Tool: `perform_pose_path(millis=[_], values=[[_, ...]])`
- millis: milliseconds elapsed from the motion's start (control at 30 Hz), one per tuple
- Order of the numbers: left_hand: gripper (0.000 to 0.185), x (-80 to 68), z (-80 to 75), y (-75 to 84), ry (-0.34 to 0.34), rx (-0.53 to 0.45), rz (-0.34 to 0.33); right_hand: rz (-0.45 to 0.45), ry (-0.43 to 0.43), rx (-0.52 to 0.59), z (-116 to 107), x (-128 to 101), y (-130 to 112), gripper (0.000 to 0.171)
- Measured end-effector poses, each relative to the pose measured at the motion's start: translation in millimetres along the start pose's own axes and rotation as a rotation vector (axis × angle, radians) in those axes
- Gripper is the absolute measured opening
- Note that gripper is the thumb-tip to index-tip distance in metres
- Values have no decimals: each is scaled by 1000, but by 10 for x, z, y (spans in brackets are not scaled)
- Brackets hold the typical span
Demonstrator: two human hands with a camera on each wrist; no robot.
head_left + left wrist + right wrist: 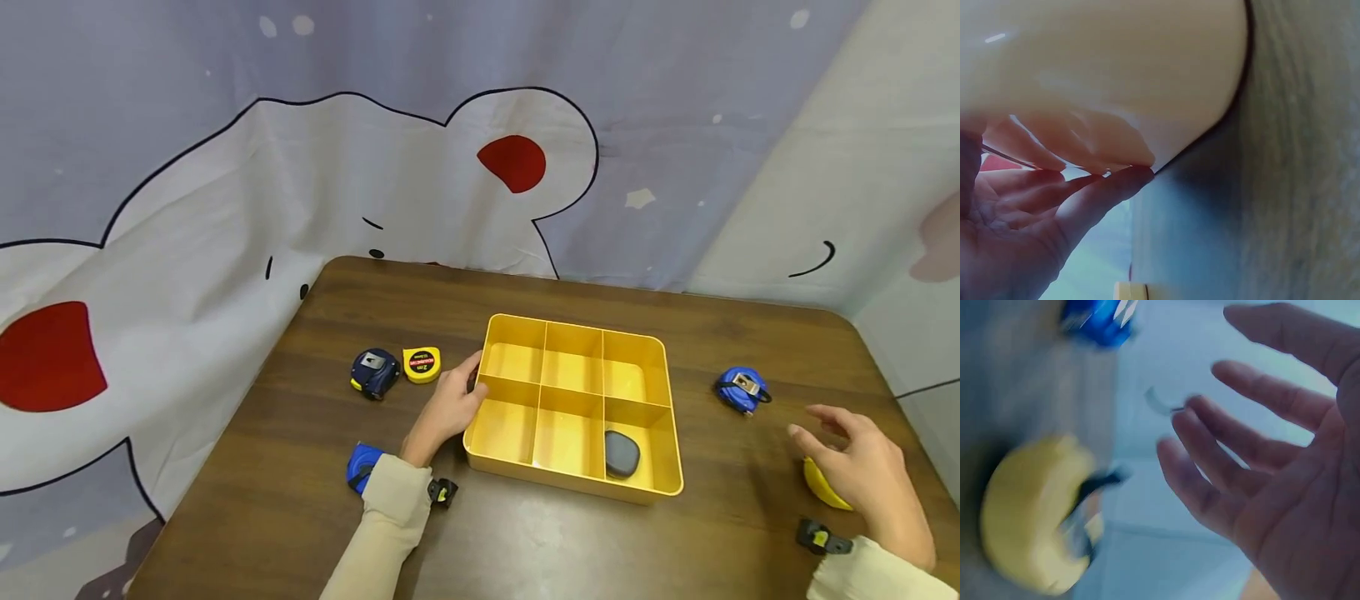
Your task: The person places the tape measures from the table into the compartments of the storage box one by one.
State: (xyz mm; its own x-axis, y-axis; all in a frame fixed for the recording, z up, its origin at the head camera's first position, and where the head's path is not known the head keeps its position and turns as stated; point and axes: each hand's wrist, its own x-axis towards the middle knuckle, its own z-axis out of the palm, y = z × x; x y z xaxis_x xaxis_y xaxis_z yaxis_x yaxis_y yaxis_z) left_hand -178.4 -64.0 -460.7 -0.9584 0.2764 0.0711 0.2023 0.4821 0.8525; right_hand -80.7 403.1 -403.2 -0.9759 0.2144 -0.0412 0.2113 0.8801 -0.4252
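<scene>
A yellow six-compartment box (570,475) lies on the table. My left hand (453,404) is at its left side; in the left wrist view, nearly straight fingers (1107,194) touch the outer wall (1116,56). A dark grey rounded object (622,454) sits in the front right compartment; its kind does not show. At the right, my right hand (858,458) hovers with spread, slightly bent fingers, holding nothing. Partly hidden below it is a yellow tape measure (823,487), blurred but larger in the right wrist view (1029,512). A blue tape measure (742,390) lies between box and right hand.
Left of the box lie a dark blue tape measure (375,372) and a small yellow tape measure (422,365). Another blue tape measure (362,463) is partly covered by my left sleeve (390,508). A printed curtain (420,183) hangs behind the wooden table (300,517).
</scene>
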Motion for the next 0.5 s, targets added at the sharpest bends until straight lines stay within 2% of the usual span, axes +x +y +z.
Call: perform_pose_path(millis=[100,200,367,500], values=[[53,-19,-4,1,-3,0,-9,86,0,-14,35,14,254,73],[53,-16,-6,9,-7,8,1,116,-9,-6,63,22,449,75],[54,-19,-11,14,-12,18,1,122,-51,8,115,28,641,76],[53,-25,-8,21,-6,26,1,71,-98,12,169,48,710,76]])
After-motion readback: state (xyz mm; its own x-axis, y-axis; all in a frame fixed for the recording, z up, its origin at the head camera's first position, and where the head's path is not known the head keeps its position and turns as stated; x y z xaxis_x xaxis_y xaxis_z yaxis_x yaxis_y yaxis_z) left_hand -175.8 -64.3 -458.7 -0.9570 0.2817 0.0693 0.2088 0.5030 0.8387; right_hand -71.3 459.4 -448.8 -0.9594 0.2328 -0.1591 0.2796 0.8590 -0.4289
